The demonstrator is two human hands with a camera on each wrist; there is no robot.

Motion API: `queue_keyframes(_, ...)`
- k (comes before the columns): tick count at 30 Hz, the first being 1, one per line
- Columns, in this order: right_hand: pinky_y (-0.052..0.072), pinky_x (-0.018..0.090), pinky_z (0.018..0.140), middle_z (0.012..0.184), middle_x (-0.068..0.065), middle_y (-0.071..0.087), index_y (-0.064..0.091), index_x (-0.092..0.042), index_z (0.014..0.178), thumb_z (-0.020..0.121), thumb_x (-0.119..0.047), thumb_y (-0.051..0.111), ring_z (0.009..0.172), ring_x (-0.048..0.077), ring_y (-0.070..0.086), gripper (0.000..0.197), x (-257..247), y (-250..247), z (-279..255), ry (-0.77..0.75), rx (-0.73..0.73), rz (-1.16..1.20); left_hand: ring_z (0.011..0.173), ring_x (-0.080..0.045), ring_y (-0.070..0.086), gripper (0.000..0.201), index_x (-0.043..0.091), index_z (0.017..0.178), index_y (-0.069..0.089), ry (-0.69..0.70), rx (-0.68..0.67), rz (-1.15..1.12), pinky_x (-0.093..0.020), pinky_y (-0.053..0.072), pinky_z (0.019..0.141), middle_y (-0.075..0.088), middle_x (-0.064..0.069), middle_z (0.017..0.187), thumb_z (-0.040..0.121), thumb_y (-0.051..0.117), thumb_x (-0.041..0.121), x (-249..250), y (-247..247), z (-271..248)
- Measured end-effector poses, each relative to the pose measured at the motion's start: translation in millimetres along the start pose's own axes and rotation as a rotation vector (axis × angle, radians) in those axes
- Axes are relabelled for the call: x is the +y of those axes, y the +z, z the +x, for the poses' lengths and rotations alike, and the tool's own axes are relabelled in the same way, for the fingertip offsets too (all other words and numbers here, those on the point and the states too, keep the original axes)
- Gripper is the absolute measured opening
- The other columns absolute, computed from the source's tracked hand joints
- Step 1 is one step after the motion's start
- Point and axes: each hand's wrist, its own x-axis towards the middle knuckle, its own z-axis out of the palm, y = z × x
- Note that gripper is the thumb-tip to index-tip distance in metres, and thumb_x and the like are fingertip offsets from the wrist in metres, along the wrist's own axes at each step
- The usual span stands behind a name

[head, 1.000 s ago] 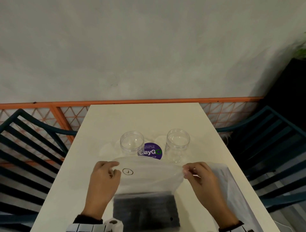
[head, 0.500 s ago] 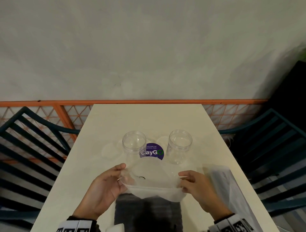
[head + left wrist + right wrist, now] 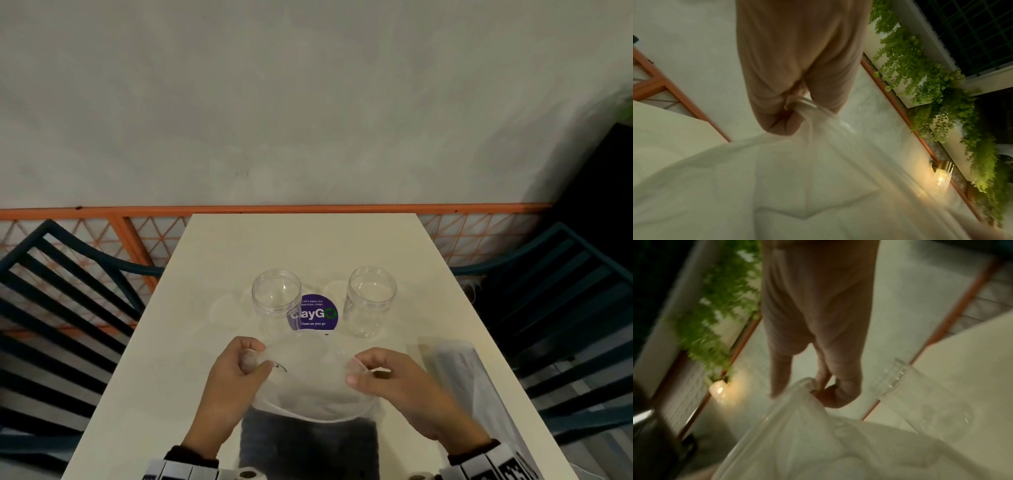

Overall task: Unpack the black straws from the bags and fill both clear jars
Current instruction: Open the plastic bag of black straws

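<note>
Nearest, at 6 o'clock on the counter: black straws, a dark block inside a clear bag.

Left hand at 7 o'clock, grip pinching the bag's left mouth edge between thumb and curled fingers. Right hand at 5 o'clock, grip pinching the right mouth edge. Bag mouth pulled apart between them.

Second bag lies flat at 4 o'clock, just beside the right hand.

Farther, toward 12 o'clock: left jar and right jar, both upright, lidless, nothing inside. Purple round sticker on the counter between them.
</note>
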Motion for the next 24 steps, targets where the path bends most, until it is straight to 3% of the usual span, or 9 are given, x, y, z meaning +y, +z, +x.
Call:
queue_keyframes(3,0.052,0.022,0.068,0.082,-0.005,0.070,0.070,-0.024,0.082,0.081,-0.017,0.069,0.071,0.010,0.062,0.007,12,-8,6,-0.084,0.208,-0.287,0.070,-0.021,0.054,0.026,0.018,0.093,0.052,0.040,0.051,0.132,-0.018,0.044,0.055,0.055,-0.007,0.082,0.079,0.062,-0.002,1,-3,0)
queue_keyframes(5,0.056,0.028,0.067,0.078,0.001,0.071,0.072,-0.017,0.086,0.084,-0.016,0.065,0.065,0.012,0.062,0.007,17,-19,8,-0.078,0.317,-0.224,0.068,-0.018,0.051,0.033,0.024,0.087,0.049,0.090,0.126,0.208,-0.018,0.042,0.054,0.050,-0.006,0.084,0.076,0.063,-0.005,2,-13,1)
queue_keyframes(7,0.056,0.024,0.061,0.081,0.011,0.070,0.070,-0.009,0.092,0.086,-0.011,0.062,0.065,0.015,0.065,0.010,17,-29,7,-0.050,0.333,-0.100,0.067,-0.016,0.051,0.037,0.026,0.080,0.048,0.140,0.147,0.305,-0.017,0.039,0.057,0.048,-0.002,0.088,0.071,0.068,-0.003,1,-23,2)
queue_keyframes(10,0.056,0.022,0.059,0.084,0.018,0.067,0.067,0.001,0.095,0.086,-0.005,0.060,0.069,0.020,0.065,0.013,12,-30,5,-0.021,0.280,0.134,0.059,-0.019,0.055,0.019,0.015,0.070,0.057,0.133,0.124,0.296,-0.017,0.043,0.055,0.062,-0.006,0.076,0.070,0.075,0.008,-2,-27,2)
queue_keyframes(14,0.057,0.029,0.068,0.083,0.016,0.068,0.067,0.003,0.096,0.082,-0.008,0.060,0.077,0.025,0.064,0.019,4,-19,7,0.051,0.128,0.403,0.070,-0.022,0.067,0.025,0.006,0.073,0.073,-0.052,-0.129,-0.176,-0.025,0.057,0.065,0.072,-0.016,0.077,0.064,0.079,0.028,5,-23,1)
queue_keyframes(18,0.058,0.029,0.063,0.078,0.010,0.072,0.069,-0.001,0.087,0.088,-0.003,0.051,0.069,0.020,0.068,0.018,0,-3,6,0.120,-0.054,0.551,0.075,-0.021,0.071,0.032,-0.003,0.090,0.069,-0.255,-0.351,-0.547,-0.026,0.059,0.064,0.073,-0.017,0.086,0.073,0.057,0.020,13,-11,-2)
queue_keyframes(21,0.057,0.028,0.055,0.072,0.010,0.071,0.067,0.000,0.090,0.088,0.001,0.044,0.060,0.018,0.067,0.023,-3,-4,9,0.173,-0.095,0.725,0.081,-0.026,0.071,0.035,-0.005,0.100,0.067,-0.363,-0.424,-0.742,-0.034,0.060,0.068,0.071,-0.021,0.099,0.078,0.059,0.021,11,-10,-1)
queue_keyframes(23,0.059,0.031,0.057,0.072,0.012,0.070,0.062,-0.001,0.095,0.085,-0.005,0.044,0.059,0.021,0.066,0.020,-5,-13,10,0.205,-0.107,0.873,0.078,-0.025,0.070,0.046,-0.002,0.099,0.069,-0.437,-0.427,-0.870,-0.034,0.059,0.061,0.071,-0.018,0.098,0.058,0.082,0.018,7,-16,4)
queue_keyframes(24,0.060,0.035,0.060,0.074,0.014,0.070,0.059,-0.001,0.093,0.084,-0.006,0.044,0.062,0.023,0.068,0.019,-5,-18,10,0.219,-0.093,0.933,0.074,-0.026,0.068,0.053,-0.002,0.096,0.069,-0.480,-0.418,-0.892,-0.032,0.057,0.058,0.071,-0.017,0.093,0.047,0.083,0.013,5,-18,5)
